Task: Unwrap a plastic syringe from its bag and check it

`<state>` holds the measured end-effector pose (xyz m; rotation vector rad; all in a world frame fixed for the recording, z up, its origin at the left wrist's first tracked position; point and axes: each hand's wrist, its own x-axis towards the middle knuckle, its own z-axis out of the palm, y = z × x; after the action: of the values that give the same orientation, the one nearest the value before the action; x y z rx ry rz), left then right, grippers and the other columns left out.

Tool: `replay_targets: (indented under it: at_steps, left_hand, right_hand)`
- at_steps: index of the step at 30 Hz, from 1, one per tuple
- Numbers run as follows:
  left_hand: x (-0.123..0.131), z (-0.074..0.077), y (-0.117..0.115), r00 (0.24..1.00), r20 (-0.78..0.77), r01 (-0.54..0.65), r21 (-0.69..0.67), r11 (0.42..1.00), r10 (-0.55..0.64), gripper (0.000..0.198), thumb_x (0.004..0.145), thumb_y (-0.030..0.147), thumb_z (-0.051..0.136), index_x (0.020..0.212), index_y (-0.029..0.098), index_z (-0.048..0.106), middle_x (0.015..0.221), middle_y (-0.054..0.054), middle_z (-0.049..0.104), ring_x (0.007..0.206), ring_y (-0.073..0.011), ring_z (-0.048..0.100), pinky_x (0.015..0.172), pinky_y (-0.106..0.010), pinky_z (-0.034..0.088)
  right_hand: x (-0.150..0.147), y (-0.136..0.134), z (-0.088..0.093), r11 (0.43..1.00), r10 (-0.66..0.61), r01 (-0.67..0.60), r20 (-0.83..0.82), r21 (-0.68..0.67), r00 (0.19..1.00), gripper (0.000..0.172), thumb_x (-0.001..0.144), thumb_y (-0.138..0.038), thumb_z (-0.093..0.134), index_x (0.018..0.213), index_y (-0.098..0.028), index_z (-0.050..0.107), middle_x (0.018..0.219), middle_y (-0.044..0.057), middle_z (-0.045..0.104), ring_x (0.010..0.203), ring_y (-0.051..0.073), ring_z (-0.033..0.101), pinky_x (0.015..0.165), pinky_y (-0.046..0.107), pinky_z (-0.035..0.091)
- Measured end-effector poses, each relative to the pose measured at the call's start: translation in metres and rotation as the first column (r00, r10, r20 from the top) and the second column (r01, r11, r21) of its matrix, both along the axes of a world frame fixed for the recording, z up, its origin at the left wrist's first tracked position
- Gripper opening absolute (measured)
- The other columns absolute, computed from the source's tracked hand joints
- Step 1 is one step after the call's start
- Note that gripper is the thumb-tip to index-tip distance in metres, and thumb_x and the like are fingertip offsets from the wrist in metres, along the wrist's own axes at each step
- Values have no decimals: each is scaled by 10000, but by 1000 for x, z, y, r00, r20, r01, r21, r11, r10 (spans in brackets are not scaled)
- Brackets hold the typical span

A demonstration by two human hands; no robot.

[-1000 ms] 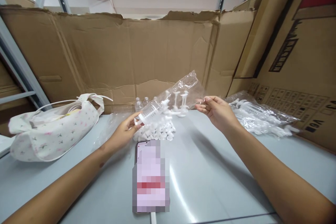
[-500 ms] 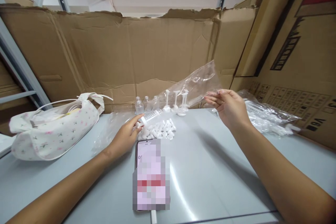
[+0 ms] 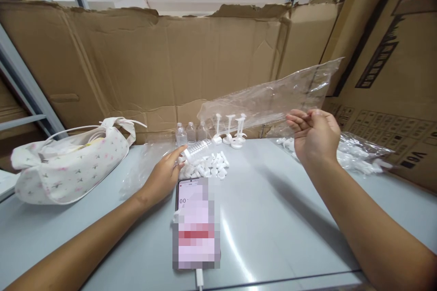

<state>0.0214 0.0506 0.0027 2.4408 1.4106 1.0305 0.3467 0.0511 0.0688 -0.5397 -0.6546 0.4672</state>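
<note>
The left hand (image 3: 164,175) grips a clear, ribbed syringe barrel (image 3: 197,149) at the counter's (image 3: 273,218) twelve o'clock; the right hand (image 3: 314,136) pinches a crinkled transparent bag (image 3: 269,100), lifted toward two o'clock.

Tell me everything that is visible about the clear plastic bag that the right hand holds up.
The clear plastic bag is thin, see-through film, wrinkled and glossy, and it looks empty. It hangs in the air above the back of the grey table, stretched roughly sideways, its right end raised toward the cardboard wall. The right hand pinches its lower edge near the right end; nothing else visibly touches it. Through it the cardboard and the white plungers standing behind remain visible.
</note>
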Motion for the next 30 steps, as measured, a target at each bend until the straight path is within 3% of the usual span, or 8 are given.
replay_targets:
  at_steps: [9, 15, 23, 30]
  left_hand:
    - [0, 2, -3, 999, -36, 7, -18, 1000, -7, 478, 888, 219, 352, 1361, 162, 392, 1363, -102, 486, 1249, -251, 440, 1033, -426, 358]
    - [-1, 1, -1, 998, -58, -31, -8, 999, 31, 477, 892, 221, 340, 1364, 170, 389, 1346, -97, 498, 1247, -238, 440, 1038, -402, 347]
    - [-27, 30, 0, 943, -218, -221, 154, 963, 251, 498, 890, 262, 331, 1377, 170, 385, 1290, -125, 543, 1135, -306, 521, 919, -427, 416]
    - [-76, 40, 9, 961, -43, -276, -154, 949, 273, 513, 817, 422, 447, 1282, 210, 491, 1287, -75, 562, 1133, -269, 544, 957, -379, 406]
  right_hand:
    - [-7, 2, -9, 991, 127, -126, 27, -52, 991, 235, 888, -65, 342, 731, -175, 478, 623, 52, 665, 565, 131, 667, 525, 197, 533]
    - [-7, 4, -12, 983, 162, -156, 54, -94, 985, 175, 884, -150, 443, 723, -198, 491, 659, 4, 650, 616, 110, 665, 571, 192, 539]
    - [-1, 0, -5, 985, 125, -133, -74, -112, 989, 239, 872, -52, 360, 697, -164, 479, 643, 39, 648, 558, 92, 629, 505, 158, 491]
    - [7, 3, -9, 974, 152, -157, -42, -161, 987, 160, 768, -66, 507, 645, -168, 502, 523, -32, 549, 383, 47, 436, 353, 132, 349]
